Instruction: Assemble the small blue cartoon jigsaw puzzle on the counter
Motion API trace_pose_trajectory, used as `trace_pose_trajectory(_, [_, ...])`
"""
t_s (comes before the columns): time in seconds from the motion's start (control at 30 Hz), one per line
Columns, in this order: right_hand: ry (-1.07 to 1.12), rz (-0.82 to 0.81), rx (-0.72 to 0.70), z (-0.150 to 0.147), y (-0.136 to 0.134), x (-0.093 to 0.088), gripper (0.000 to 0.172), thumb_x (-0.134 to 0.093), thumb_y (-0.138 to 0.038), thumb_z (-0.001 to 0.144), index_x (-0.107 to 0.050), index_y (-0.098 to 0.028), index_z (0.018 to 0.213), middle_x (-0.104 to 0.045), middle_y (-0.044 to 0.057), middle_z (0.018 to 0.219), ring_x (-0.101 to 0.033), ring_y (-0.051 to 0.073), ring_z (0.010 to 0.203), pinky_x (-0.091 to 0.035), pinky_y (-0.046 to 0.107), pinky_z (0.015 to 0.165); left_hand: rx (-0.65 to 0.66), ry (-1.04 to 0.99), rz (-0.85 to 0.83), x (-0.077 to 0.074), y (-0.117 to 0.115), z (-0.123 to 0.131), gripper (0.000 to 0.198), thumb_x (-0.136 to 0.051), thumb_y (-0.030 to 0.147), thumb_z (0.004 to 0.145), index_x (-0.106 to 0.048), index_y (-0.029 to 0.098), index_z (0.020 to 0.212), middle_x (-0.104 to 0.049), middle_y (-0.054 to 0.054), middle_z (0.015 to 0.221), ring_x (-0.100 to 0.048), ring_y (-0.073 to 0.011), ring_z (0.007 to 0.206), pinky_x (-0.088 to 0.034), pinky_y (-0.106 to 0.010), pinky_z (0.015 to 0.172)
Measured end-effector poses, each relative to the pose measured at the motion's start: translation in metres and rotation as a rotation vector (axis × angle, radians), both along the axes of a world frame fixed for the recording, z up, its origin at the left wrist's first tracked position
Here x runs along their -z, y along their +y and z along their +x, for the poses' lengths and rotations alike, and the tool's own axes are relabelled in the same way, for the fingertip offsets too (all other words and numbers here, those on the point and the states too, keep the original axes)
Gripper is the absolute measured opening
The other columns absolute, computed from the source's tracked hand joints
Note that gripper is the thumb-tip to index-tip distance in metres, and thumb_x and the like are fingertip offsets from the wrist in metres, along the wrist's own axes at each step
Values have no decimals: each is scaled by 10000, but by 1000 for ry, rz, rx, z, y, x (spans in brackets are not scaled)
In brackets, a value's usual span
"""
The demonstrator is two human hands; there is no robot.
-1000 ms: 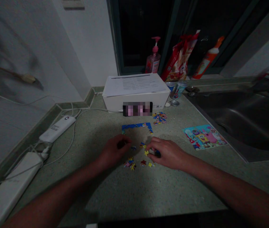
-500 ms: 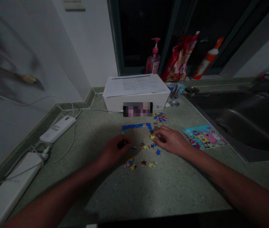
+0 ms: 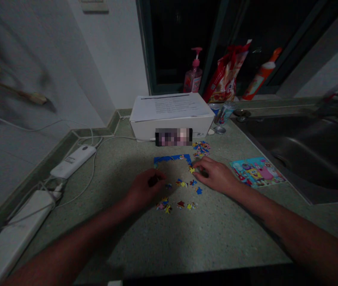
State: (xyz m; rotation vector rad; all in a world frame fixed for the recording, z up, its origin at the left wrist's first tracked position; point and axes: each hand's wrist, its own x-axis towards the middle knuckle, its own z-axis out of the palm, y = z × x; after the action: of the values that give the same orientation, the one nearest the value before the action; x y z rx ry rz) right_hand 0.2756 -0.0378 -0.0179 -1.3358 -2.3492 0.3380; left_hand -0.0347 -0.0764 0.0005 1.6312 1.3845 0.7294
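On the counter lies a partly joined jigsaw puzzle border (image 3: 171, 158), blue along its top with short sides running down. My right hand (image 3: 216, 173) has thumb and forefinger closed on a yellow puzzle piece (image 3: 192, 170) at the border's lower right end. By the left side, my left hand (image 3: 146, 184) is curled with its fingertips together; whatever it may hold is hidden. Loose puzzle pieces (image 3: 182, 183) lie between and below the hands, among them a blue puzzle piece (image 3: 199, 190) and a small cluster of pieces (image 3: 164, 205).
A heap of puzzle pieces (image 3: 201, 148) lies before a white box (image 3: 171, 113). To the right are a cartoon picture card (image 3: 257, 171) and a sink (image 3: 306, 147). A can (image 3: 225, 113) stands behind; a power strip (image 3: 16, 234) and cables lie at left.
My right hand has shifted the yellow piece very slightly upward, against the border's right side. The left hand stays almost still.
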Motion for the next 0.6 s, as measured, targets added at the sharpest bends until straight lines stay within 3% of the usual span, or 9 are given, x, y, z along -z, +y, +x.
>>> trace_pose_trajectory(0.6, [2,11,-3,-1,1,3,261,-577,-379,986,-750,-234,1117,-734,69,1011,-721,213,790,-522,350,714,24,-19,53,8,2,-3,210,-664,431,881,-738,249,953,-756,-85,892,-668,-248,791,-511,-409,742])
